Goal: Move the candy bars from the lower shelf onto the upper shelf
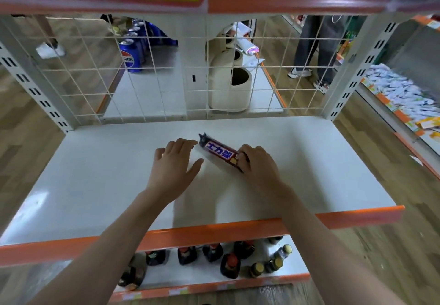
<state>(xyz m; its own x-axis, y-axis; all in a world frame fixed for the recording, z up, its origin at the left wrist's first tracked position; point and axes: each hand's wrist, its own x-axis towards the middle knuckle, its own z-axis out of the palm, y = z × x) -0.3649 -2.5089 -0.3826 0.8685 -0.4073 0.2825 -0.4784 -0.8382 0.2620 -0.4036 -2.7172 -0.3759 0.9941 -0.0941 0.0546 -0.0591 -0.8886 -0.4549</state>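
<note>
One candy bar [220, 153], two hands, one white shelf [95, 181] with an orange front lip. On the far left, behind the wire grid [166, 71] at the back, stands a row of blue cans [130, 56]; about five can be counted, the rear ones too blurred to be sure. Further right behind the grid are pale rolls [238, 85] with open ends facing up, at least two of them.

The left hand [175, 162] lies over the shelf with fingers spread and relaxed, holding nothing; its fingertips are just beside the bar's far end. The bar lies on the shelf near the middle, set diagonally, its far end toward the left and its near end toward the right. Its wrapper is dark brown with bold white characters edged in blue along a red band, and a crimped seal at the far end. The right hand [258, 164] grips the near end, fingers curled over it.

Below the shelf, a lower one [292, 272] carries roughly ten dark bottles [212, 252], some with red caps, some with gold. At far right a person's legs [314, 50] stand in the aisle, and another rack [402, 100] holds white packets
</note>
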